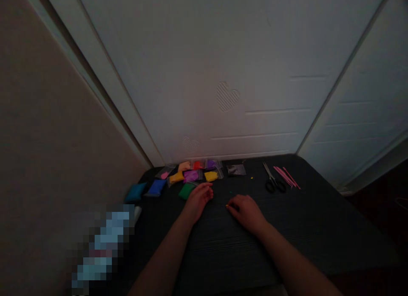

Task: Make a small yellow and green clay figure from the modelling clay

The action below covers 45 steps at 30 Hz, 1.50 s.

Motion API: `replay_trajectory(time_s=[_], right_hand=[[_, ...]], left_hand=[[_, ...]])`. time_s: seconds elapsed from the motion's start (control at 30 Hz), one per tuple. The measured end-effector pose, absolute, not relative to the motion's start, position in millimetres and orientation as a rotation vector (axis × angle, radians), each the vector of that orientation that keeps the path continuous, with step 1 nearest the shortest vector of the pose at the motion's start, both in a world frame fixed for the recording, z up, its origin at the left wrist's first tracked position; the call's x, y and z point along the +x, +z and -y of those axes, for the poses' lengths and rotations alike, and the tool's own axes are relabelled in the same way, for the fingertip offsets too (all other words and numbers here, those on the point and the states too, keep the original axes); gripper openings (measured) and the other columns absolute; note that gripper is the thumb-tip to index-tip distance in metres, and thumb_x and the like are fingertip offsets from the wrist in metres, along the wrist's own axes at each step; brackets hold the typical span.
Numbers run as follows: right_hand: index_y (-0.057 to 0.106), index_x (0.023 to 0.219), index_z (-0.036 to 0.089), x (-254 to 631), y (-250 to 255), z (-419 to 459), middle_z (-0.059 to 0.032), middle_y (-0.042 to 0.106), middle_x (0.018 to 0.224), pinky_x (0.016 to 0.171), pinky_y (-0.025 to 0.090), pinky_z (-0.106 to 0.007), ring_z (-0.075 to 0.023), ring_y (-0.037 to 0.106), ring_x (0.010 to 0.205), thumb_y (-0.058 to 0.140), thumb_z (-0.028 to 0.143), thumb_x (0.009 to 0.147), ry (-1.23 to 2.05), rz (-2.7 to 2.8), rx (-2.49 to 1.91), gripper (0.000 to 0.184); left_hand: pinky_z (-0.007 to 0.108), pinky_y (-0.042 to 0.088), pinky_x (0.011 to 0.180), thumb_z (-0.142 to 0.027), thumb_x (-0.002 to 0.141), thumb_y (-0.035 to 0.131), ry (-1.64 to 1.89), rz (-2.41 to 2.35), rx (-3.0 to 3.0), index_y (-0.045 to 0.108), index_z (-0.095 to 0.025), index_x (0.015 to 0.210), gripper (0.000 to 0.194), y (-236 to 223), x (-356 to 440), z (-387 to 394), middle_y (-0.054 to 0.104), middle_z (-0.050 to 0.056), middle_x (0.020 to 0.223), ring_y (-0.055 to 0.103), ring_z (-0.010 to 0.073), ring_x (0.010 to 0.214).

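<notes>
My right hand (245,210) is low over the dark table with thumb and fingertips pinched on a tiny yellow piece (227,206). To its left, my left hand (200,197) is turned palm inward, with its fingers loosely bent and apart and nothing visible in them. It is right beside a packet of green material (186,191), which looks like modelling clay, and partly covers it. A tiny green bit (230,192) lies between the hands, farther back. Another small yellow bit (251,178) rests beyond my right hand.
Several clear bags hold coloured clay-like lumps, among them yellow (211,176), purple (191,176) and blue (156,187). Black-handled scissors (270,179) and thin pink tools (285,177) lie at the right. A white panelled surface (197,75) rises behind the table (306,219).
</notes>
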State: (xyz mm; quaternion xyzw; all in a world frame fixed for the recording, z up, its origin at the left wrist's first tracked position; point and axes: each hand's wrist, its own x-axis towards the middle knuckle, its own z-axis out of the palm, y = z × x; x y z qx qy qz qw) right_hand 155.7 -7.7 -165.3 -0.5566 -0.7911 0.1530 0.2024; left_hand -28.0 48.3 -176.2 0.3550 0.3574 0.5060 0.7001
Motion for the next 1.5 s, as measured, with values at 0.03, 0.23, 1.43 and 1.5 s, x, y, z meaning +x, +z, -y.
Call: replay_trajectory(time_s=[0.03, 0.23, 1.43, 1.5], right_hand=[[0.058, 0.086, 0.021, 155, -165, 8, -0.0018, 0.059, 0.082, 0.072, 0.03, -0.027, -0.0138, 0.051, 0.078, 0.041, 0.035, 0.081, 0.43, 2.214, -1.551, 0.022], [0.058, 0.085, 0.022, 154, -166, 8, -0.0012, 0.058, 0.08, 0.07, 0.03, -0.027, -0.0137, 0.051, 0.076, 0.041, 0.035, 0.081, 0.392, 2.239, -1.559, 0.022], [0.057, 0.093, 0.023, 155, -168, 6, -0.0014, 0.055, 0.086, 0.074, 0.035, -0.027, -0.0144, 0.05, 0.082, 0.048, 0.035, 0.077, 0.461, 2.173, -1.518, 0.022], [0.058, 0.091, 0.023, 154, -168, 7, -0.0016, 0.055, 0.087, 0.076, 0.034, -0.028, -0.0146, 0.05, 0.084, 0.047, 0.035, 0.077, 0.443, 2.199, -1.526, 0.021]], left_hand=[[0.023, 0.041, 0.063, -0.022, 0.067, 0.058, 1.133, -0.795, 0.785, 0.058, -0.014, 0.086, 0.021, -176, -29, -48, 0.057, 0.002, 0.068, 0.053, 0.0102, 0.065], [0.024, 0.042, 0.064, -0.019, 0.066, 0.059, 1.117, -0.779, 0.763, 0.058, -0.013, 0.086, 0.02, -172, -31, -48, 0.059, 0.003, 0.07, 0.055, 0.0107, 0.065], [0.027, 0.039, 0.065, -0.027, 0.067, 0.056, 0.956, -1.105, 1.547, 0.062, -0.019, 0.083, 0.019, -176, -21, -47, 0.06, 0.003, 0.075, 0.052, 0.017, 0.07], [0.026, 0.039, 0.064, -0.028, 0.067, 0.056, 0.959, -1.098, 1.516, 0.062, -0.019, 0.084, 0.02, -177, -23, -47, 0.06, 0.003, 0.074, 0.052, 0.0168, 0.07]])
